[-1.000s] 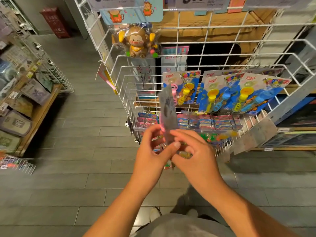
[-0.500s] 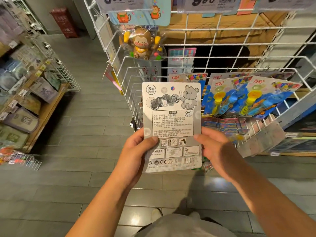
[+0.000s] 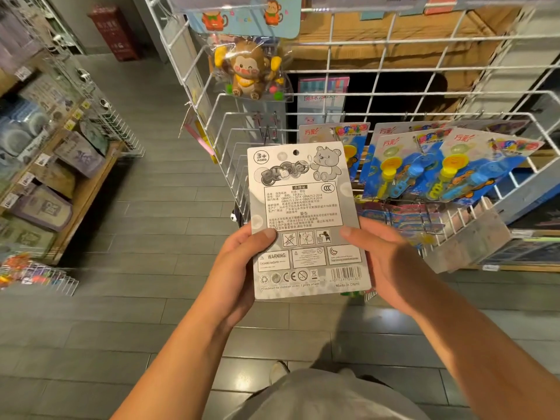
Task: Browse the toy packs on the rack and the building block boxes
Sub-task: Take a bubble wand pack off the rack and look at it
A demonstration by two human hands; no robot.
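Toy pack: you hold the bubble toy pack upright with its grey printed back toward you, so the warnings read straight, just in front of the rack's lower left corner.
Left hand: your left hand pinches the left edge, thumb on the print.
Right hand: your right hand pinches the right edge likewise.
Rack: the white wire rack carries blue bubble packs along its front edge and a monkey toy above.
Room: grey tiled floor; a wooden shelf of what may be boxed goods, blurred.
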